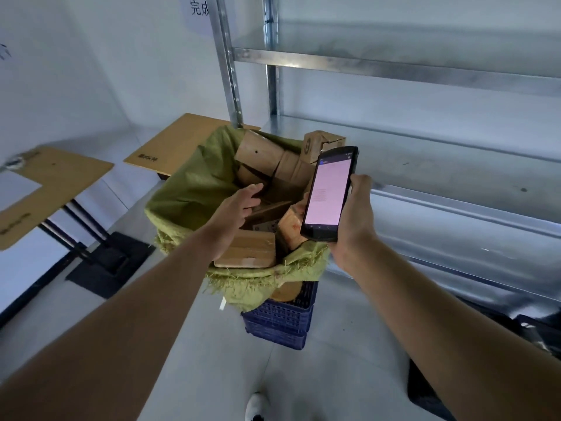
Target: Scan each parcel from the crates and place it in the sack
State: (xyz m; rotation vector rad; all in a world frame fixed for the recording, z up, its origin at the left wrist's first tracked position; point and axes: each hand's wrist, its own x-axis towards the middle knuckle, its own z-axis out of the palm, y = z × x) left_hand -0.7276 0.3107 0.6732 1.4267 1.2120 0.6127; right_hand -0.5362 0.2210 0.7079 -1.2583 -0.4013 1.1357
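Two bare forearms reached in from the bottom corners, and a white shoe [256, 405] stood on the grey floor at the bottom edge.

The sack [194, 189] was coarse green woven cloth, its mouth rolled down and its near rim frayed into loose threads. It was heaped with brown cardboard parcels [258, 153]. A rounded, taped one lay at the far rim, with a printed box [321, 144] at the far right rim. A flat box [252, 252] was against the near rim, and a small cube [291, 226] sat at the right side, partly behind the scanner.

The left hand [239, 205] hung over the middle of the sack's mouth, palm down, fingers stretched and loosely spread, holding nothing. Whether it touched the parcels below could not be told. The right hand [353, 220] gripped a scanner [328, 189] at the sack's right rim. This was a black, slab-shaped handheld with a lit pink screen, and the fingers wrapped its back and edges.

Under the sack's near rim stood a blue crate [282, 320] of latticed plastic, seemingly one stacked on another, with something tan showing inside under the fringe.

Behind and to the right rose a bare grey metal rack [394, 65] of flat shelves on slotted uprights. To the left were two wood-topped desks [54, 183] on dark metal legs, against a white wall with a part-seen sign [198, 7]. A dark shape at the lower right edge was too blurred to identify.
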